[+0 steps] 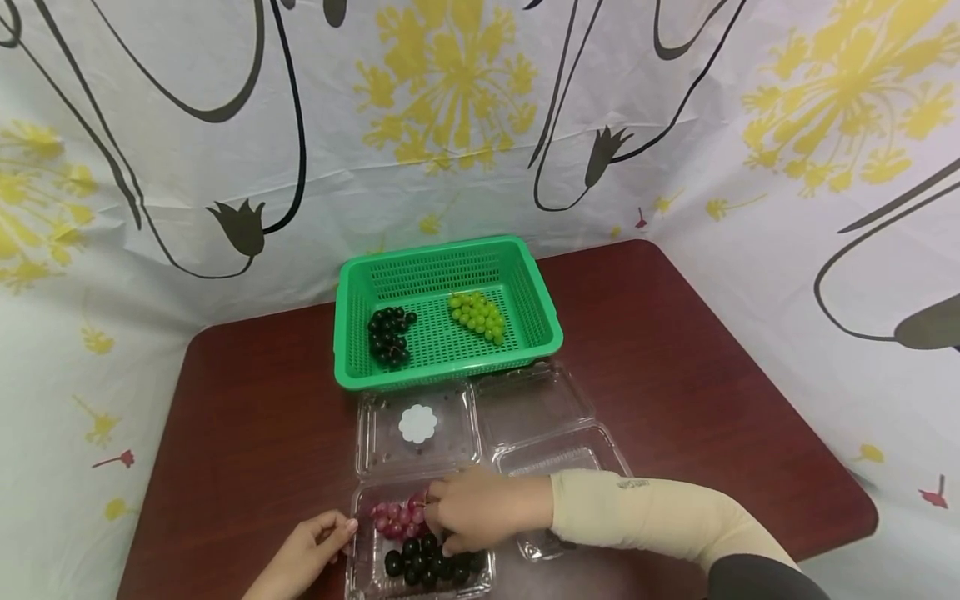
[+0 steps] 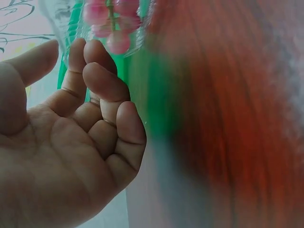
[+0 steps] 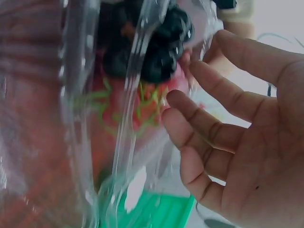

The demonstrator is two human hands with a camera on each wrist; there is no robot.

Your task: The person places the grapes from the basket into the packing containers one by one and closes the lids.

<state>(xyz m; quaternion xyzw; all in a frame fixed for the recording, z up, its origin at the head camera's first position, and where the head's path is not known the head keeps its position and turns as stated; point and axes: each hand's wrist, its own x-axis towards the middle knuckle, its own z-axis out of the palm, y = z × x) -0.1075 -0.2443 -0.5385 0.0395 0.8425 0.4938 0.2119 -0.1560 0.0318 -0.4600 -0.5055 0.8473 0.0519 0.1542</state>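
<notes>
A clear plastic clamshell box (image 1: pixel 360 575), its lid folded back, holds a bunch of red grapes (image 1: pixel 395 520) at its far side and a bunch of black grapes (image 1: pixel 420 563) at its near side. Over the grapes lies my right hand (image 1: pixel 476 504), palm down. In the right wrist view its bent fingers (image 3: pixel 209 80) reach toward both bunches, thumb apart, nothing visibly gripped. My left hand (image 1: pixel 311 542) is at the box's left rim, fingertips touching or very close. The left wrist view shows its fingers (image 2: pixel 107 83) loosely curled, with a gap to the thumb.
Behind the boxes stands a green plastic basket (image 1: pixel 450 367) with black grapes (image 1: pixel 388 336) on its left and green grapes (image 1: pixel 478 317) on its right. A second clear box (image 1: pixel 551 442) lies open at the right, partly under my right arm. A white scalloped label (image 1: pixel 417 424) marks the near box's lid.
</notes>
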